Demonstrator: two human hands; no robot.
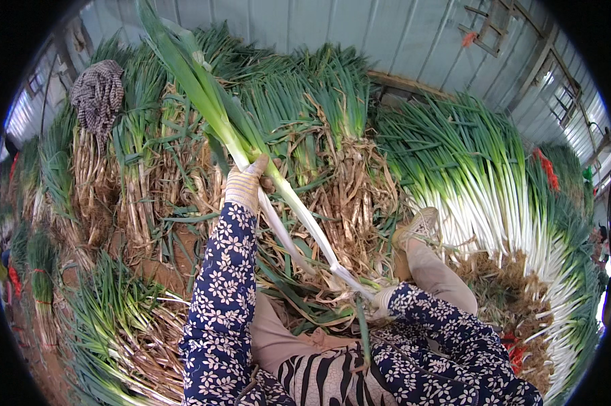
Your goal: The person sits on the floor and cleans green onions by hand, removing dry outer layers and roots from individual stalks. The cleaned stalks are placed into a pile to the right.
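Note:
My left hand (248,180), in a striped knit glove, grips long green onions (303,213) at the middle of their length. Broad green leaves rise past it to the upper left, and two pale stalks slope down to the right. Low at the centre, my gloved right hand (384,299) is closed on the lower end of the longer stalk, which bends just before it. The sleeve partly hides this hand's fingers. Below it hangs a green leaf strip (363,330). Loose peeled leaves and dry skins (330,294) lie between my legs.
Unpeeled onion bundles (351,188) stand ahead, with a checked cloth (98,96) on one. Clean white-stemmed onions (478,208) are heaped right; loose ones (132,330) lie left. My shoe (417,228) is beside the clean heap. A corrugated metal wall (336,25) runs behind.

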